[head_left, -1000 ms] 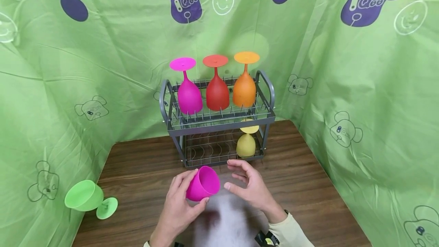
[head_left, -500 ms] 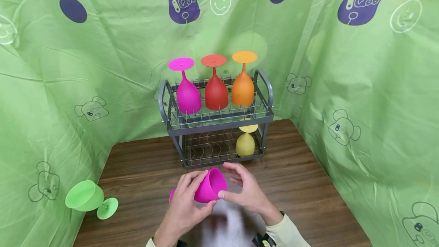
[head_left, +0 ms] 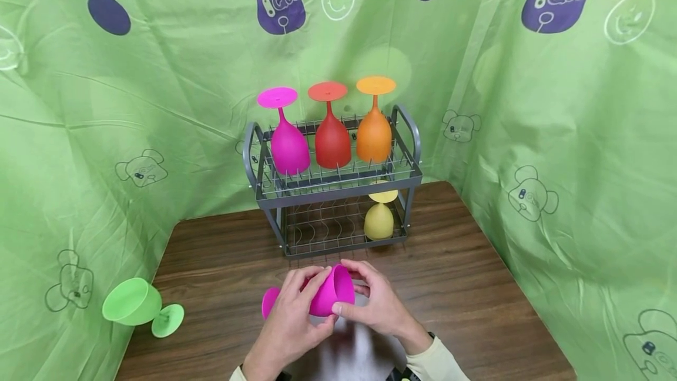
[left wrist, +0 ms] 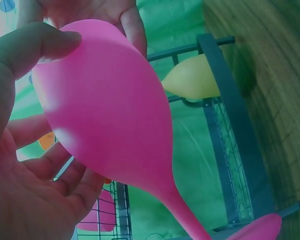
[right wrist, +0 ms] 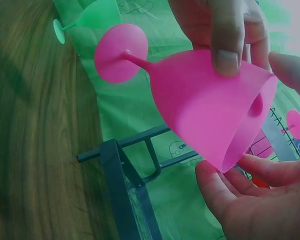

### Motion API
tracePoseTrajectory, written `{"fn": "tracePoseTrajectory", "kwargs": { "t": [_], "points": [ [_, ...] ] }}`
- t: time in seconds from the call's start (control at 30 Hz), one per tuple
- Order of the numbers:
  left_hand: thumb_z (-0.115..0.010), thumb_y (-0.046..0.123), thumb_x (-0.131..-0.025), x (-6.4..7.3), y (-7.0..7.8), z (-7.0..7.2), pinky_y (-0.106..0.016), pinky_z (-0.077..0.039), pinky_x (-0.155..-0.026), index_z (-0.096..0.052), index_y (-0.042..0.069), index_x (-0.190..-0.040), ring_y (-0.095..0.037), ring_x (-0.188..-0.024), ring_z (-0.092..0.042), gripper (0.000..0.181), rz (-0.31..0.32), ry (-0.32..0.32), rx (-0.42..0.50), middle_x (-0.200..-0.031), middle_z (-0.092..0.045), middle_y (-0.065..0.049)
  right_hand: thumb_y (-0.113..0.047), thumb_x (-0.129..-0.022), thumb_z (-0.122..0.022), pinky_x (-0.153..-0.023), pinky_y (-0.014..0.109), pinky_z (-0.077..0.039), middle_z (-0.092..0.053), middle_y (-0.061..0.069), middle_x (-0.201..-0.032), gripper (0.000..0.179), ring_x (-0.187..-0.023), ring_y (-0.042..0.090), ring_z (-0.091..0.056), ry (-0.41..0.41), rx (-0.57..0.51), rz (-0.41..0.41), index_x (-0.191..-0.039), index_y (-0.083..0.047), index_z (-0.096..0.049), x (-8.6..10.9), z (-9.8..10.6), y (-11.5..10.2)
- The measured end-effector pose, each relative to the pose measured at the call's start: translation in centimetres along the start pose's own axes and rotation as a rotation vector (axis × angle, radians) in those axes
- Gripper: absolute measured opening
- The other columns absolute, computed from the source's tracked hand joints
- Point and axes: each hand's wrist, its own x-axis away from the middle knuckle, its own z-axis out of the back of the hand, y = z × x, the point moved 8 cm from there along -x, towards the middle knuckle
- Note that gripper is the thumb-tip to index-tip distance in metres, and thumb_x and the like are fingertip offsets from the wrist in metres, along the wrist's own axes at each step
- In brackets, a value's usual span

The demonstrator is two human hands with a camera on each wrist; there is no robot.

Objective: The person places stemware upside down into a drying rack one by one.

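Note:
A magenta wine glass [head_left: 324,300] lies tilted on its side in the air in front of the rack, its mouth facing right and its foot to the left. My left hand [head_left: 291,322] grips the bowl, with the thumb and fingers on opposite sides. At the rim, my right hand [head_left: 385,309] holds the glass between thumb and fingers. In the right wrist view the glass's stem and foot [right wrist: 121,53] stick out free of both hands. The left hand hides part of the stem in the head view.
A grey two-tier dish rack [head_left: 338,193] stands behind the hands. Upside down on its top tier are magenta [head_left: 290,149], red [head_left: 332,144] and orange [head_left: 374,139] wine glasses; a yellow one [head_left: 378,221] sits below right. A green glass [head_left: 132,301] lies at the table's left edge.
The left hand has moved the magenta glass rightward, bringing its foot into sight. The right hand has gone from being apart from the glass to holding its rim.

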Motion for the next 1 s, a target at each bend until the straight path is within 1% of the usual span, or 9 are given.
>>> {"fn": "tracePoseTrajectory", "kwargs": {
  "t": [0.13, 0.33, 0.5, 0.63, 0.73, 0.8, 0.87, 0.93, 1.0],
  "points": [
    [-0.097, 0.025, -0.065, 0.2, -0.1, -0.5, -0.029, -0.061, -0.088, -0.065, 0.012, -0.143, -0.015, -0.122, -0.056, 0.086, 0.018, -0.037, -0.023, -0.136, -0.062, -0.002, -0.019, -0.087, -0.086, -0.107, 0.037, -0.059, -0.061, 0.013, -0.139, 0.075, -0.127, 0.036, -0.062, 0.003, -0.017, -0.018, -0.151, -0.005, -0.052, 0.1, -0.2, 0.4],
    [-0.097, 0.026, -0.066, 0.2, -0.2, -0.8, -0.030, -0.060, -0.091, -0.064, 0.012, -0.145, -0.016, -0.124, -0.056, 0.087, 0.021, -0.065, -0.055, -0.138, -0.062, -0.001, -0.019, -0.087, -0.085, -0.108, 0.039, -0.058, -0.060, 0.015, -0.141, 0.072, -0.129, 0.038, -0.061, 0.023, -0.032, -0.050, -0.150, -0.005, -0.053, 0.2, -0.2, 0.8],
    [-0.097, 0.026, -0.067, 0.1, -0.1, -1.0, -0.031, -0.061, -0.094, -0.062, 0.012, -0.147, -0.017, -0.125, -0.057, 0.088, 0.014, -0.074, -0.068, -0.141, -0.062, -0.002, -0.019, -0.086, -0.086, -0.108, 0.037, -0.058, -0.060, 0.016, -0.141, 0.072, -0.129, 0.038, -0.061, 0.055, -0.034, -0.084, -0.149, -0.006, -0.054, 0.3, -0.1, 1.2],
    [-0.099, 0.028, -0.067, 0.0, -0.1, -1.0, -0.033, -0.061, -0.095, -0.063, 0.011, -0.145, -0.018, -0.126, -0.058, 0.088, 0.002, -0.059, -0.062, -0.142, -0.063, -0.005, -0.019, -0.085, -0.088, -0.107, 0.037, -0.058, -0.061, 0.016, -0.141, 0.072, -0.128, 0.036, -0.062, 0.088, -0.040, -0.107, -0.148, -0.008, -0.056, 0.4, 0.2, 1.2],
    [-0.100, 0.027, -0.068, 0.0, -0.3, -0.8, -0.035, -0.062, -0.095, -0.062, 0.011, -0.145, -0.019, -0.129, -0.059, 0.087, 0.010, -0.040, -0.014, -0.144, -0.062, -0.006, -0.019, -0.084, -0.088, -0.106, 0.036, -0.058, -0.061, 0.015, -0.141, 0.073, -0.127, 0.035, -0.063, 0.108, -0.051, -0.120, -0.148, -0.007, -0.056, 0.5, 0.4, 1.2],
    [-0.099, 0.027, -0.070, 0.0, -0.4, -0.6, -0.035, -0.062, -0.097, -0.061, 0.012, -0.147, -0.019, -0.131, -0.058, 0.087, 0.037, -0.025, 0.043, -0.147, -0.060, -0.005, -0.017, -0.084, -0.089, -0.106, 0.036, -0.058, -0.061, 0.016, -0.140, 0.073, -0.127, 0.035, -0.063, 0.121, -0.067, -0.121, -0.147, -0.004, -0.056, 0.5, 0.5, 1.1],
    [-0.098, 0.025, -0.073, 0.1, -0.7, -0.2, -0.034, -0.062, -0.099, -0.059, 0.013, -0.150, -0.021, -0.133, -0.058, 0.086, 0.075, 0.003, 0.114, -0.149, -0.058, -0.004, -0.016, -0.083, -0.089, -0.106, 0.036, -0.058, -0.062, 0.016, -0.140, 0.073, -0.127, 0.037, -0.063, 0.138, -0.084, -0.118, -0.147, -0.003, -0.056, 0.5, 0.7, 1.1],
    [-0.096, 0.023, -0.077, 0.3, -0.9, 0.2, -0.031, -0.060, -0.101, -0.059, 0.016, -0.150, -0.022, -0.133, -0.058, 0.083, 0.122, 0.056, 0.167, -0.149, -0.058, -0.003, -0.014, -0.083, -0.089, -0.106, 0.036, -0.058, -0.062, 0.018, -0.141, 0.073, -0.128, 0.039, -0.063, 0.156, -0.102, -0.109, -0.146, -0.003, -0.056, 0.4, 0.9, 1.0],
    [-0.093, 0.020, -0.080, 0.5, -1.3, 0.7, -0.027, -0.058, -0.101, -0.060, 0.018, -0.149, -0.021, -0.129, -0.061, 0.076, 0.183, 0.120, 0.233, -0.148, -0.059, -0.002, -0.013, -0.082, -0.090, -0.106, 0.035, -0.058, -0.062, 0.018, -0.141, 0.072, -0.128, 0.039, -0.063, 0.178, -0.117, -0.111, -0.145, -0.003, -0.057, 0.4, 1.1, 1.1]
  ]
}}
